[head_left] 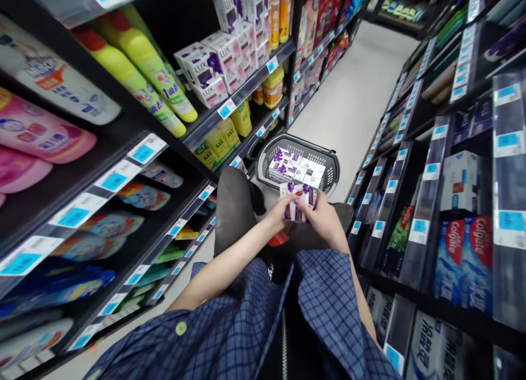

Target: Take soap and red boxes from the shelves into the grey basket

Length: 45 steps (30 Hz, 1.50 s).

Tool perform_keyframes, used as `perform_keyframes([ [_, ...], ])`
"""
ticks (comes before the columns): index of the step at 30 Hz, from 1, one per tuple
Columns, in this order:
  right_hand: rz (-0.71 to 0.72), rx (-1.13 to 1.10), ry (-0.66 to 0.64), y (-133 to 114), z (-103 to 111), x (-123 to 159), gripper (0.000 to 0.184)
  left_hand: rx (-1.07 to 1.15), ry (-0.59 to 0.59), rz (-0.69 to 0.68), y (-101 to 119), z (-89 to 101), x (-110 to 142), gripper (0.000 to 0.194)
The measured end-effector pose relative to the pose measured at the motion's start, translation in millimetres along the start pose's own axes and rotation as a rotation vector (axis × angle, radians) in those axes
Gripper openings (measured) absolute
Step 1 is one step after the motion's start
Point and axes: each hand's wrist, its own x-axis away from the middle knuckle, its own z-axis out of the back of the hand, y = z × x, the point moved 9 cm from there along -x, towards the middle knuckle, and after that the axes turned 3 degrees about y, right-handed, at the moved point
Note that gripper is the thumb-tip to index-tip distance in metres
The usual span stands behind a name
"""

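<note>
The left hand [281, 213] and right hand [324, 216] meet around a small stack of held boxes [309, 193], white with purple print, in front of the person's body and above the lap. Both hands are closed on it: the left fingers [292, 197] pinch it from the left side, and the right fingers [303, 206] grip it from the right, thumb across the near face. How many boxes are in the stack cannot be told.

Just beyond the hands is a dark basket [330, 174] with slotted walls, between the knees and the aisle floor [357, 68]. In it lie purple boxes [282, 163] on the left and paler boxes [314, 171] on the right.

On the left shelf [246, 78], LUX boxes [226, 51] are stacked beside yellow-green bottles [143, 62] with red caps. AXE packs [222, 142] sit on the level below. Nearer are pink bottles [43, 131] and 1 large white bottle [61, 76]. On the right shelf [427, 292] stand 2 Colgate boxes [462, 262] in blue and red, with a white carton [459, 180] above them. Blue-and-white price labels [114, 180] run along the shelf edges.
</note>
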Motion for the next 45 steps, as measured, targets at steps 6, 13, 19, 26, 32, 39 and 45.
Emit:
perform_keyframes([
  [6, -0.144, -0.993, -0.298, 20.6, -19.1, 15.0, 0.066, -0.087, 0.021, 0.104, 12.5, 23.2, -7.9, 0.029],
  [13, -0.100, -1.621, -0.245, 15.8, -14.9, 36.2, 0.035, 0.148, 0.000, 0.125, 39.3, 110.3, -55.6, 0.052],
  [19, -0.166, -1.550, 0.125, 42.4, -14.0, 2.1, 0.038, 0.211, 0.039, 0.073, 61.9, 142.0, -98.2, 0.055],
  [26, -0.007, -0.796, 0.139, 78.0, -20.2, -52.0, 0.071, 0.168, 0.153, 0.171, 37.6, 182.2, -125.1, 0.042],
  [32, 0.248, 0.225, 0.165, 108.1, -29.2, -124.1, 0.068, 0.197, 0.206, 0.208, 24.5, 193.8, -139.2, 0.045],
  [39, 0.281, 0.458, 0.068, 170.0, -72.0, -214.4, 0.063, 0.199, 0.226, 0.228, 18.7, 195.9, -150.3, 0.047],
  [45, 0.319, 0.577, -0.014, 182.9, -118.8, -282.4, 0.063, 0.216, 0.217, 0.227, 12.3, 197.6, -152.9, 0.049],
])
